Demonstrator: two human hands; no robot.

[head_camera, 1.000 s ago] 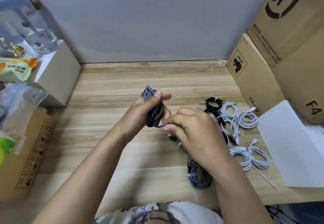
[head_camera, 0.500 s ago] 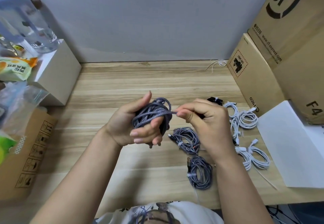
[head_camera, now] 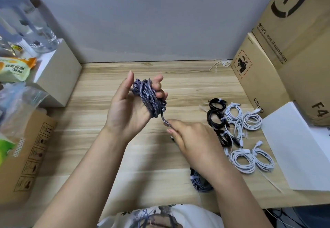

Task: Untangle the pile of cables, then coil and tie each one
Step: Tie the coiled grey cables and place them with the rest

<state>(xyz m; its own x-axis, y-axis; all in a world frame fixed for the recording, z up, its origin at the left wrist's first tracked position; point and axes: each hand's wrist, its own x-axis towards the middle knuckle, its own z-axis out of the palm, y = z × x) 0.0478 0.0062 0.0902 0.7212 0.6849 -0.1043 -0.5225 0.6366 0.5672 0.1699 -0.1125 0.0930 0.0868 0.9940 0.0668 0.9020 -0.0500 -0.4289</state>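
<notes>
My left hand (head_camera: 128,108) is raised palm-up above the wooden table (head_camera: 107,138) and holds a grey braided cable coil (head_camera: 149,97), its fingers curled round the loops. A short tail of that cable runs down to my right hand (head_camera: 194,138), which pinches its end just below the coil. Another grey braided coil (head_camera: 198,181) with a white tie lies partly hidden under my right wrist. Tied black coils (head_camera: 217,117) and tied white coils (head_camera: 250,158) lie to the right.
Cardboard boxes (head_camera: 285,53) stand along the right side, with a white sheet (head_camera: 300,149) in front of them. A beige box (head_camera: 57,72), a clear bottle (head_camera: 26,22) and snack bags (head_camera: 14,69) crowd the left. A loose white tie (head_camera: 221,64) lies near the back wall.
My left hand has turned palm-up and lifted the coil higher. My right hand has dropped down and to the right, drawing the cable's tail out and covering a grey coil on the table.
</notes>
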